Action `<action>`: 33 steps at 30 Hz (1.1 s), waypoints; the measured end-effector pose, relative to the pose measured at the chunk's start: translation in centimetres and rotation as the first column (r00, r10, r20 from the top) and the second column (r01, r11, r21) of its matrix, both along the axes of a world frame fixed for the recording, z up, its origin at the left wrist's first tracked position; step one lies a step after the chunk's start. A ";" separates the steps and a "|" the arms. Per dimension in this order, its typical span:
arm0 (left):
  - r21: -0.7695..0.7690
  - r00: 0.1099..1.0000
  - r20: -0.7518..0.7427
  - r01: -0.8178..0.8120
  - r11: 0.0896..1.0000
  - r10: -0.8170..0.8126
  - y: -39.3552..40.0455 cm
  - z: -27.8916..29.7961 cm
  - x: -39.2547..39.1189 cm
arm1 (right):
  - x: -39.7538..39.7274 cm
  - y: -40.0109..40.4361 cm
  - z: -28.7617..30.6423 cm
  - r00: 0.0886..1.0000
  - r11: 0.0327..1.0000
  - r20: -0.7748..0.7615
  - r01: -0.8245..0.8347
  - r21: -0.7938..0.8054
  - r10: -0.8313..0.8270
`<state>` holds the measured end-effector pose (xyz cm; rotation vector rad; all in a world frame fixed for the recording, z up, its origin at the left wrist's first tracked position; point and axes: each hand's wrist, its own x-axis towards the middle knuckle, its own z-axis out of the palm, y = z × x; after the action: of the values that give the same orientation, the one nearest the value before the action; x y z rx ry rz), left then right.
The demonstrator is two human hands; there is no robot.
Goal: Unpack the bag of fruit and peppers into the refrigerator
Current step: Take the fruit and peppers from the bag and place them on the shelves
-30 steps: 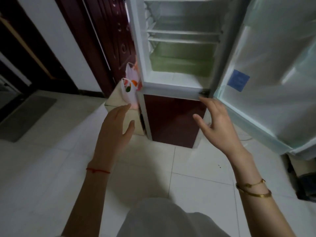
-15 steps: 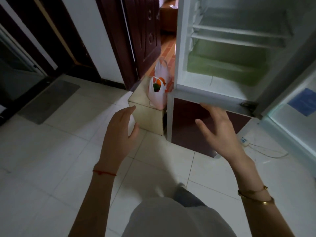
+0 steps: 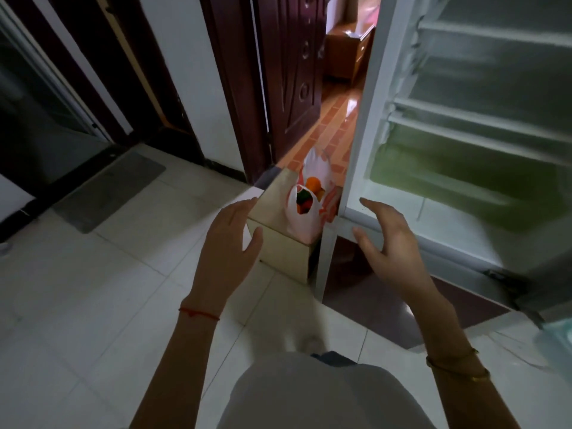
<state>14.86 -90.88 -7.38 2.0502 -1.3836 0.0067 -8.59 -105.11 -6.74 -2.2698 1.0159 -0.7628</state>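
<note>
A white plastic bag [image 3: 305, 219] stands open on a low beige box [image 3: 278, 252], pressed against the left side of the refrigerator [image 3: 356, 144]. Orange, green and red produce shows in its mouth. The refrigerator's upper compartment is open, with bare shelves and a green drawer [image 3: 464, 178] at the bottom. My left hand [image 3: 230, 243] hovers in front of the box's left corner, fingers apart and holding nothing. My right hand [image 3: 387, 246] is held out before the refrigerator's lower front edge, also with fingers spread and nothing in it. Neither hand touches the bag.
A dark carved wooden door [image 3: 288, 88] stands ajar behind the bag, with an orange tiled floor [image 3: 328, 128] beyond. A grey mat [image 3: 108, 190] lies on the white floor tiles at left. The refrigerator's open door [image 3: 557, 329] is at the far right edge.
The view has swung left and closer to the bag and box. Both hands have come nearer to the bag, still spread and holding nothing.
</note>
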 end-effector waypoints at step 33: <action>0.334 0.928 -0.344 0.266 0.904 -0.146 -30.8 -11.9 18.3 | 25.9 -27.0 -8.9 0.934 0.914 -0.107 0.355 0.198 -0.340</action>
<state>33.19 -121.67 -19.27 2.0711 -1.4746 -0.6989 17.27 -132.08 -15.63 -1.9660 1.4881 -0.6777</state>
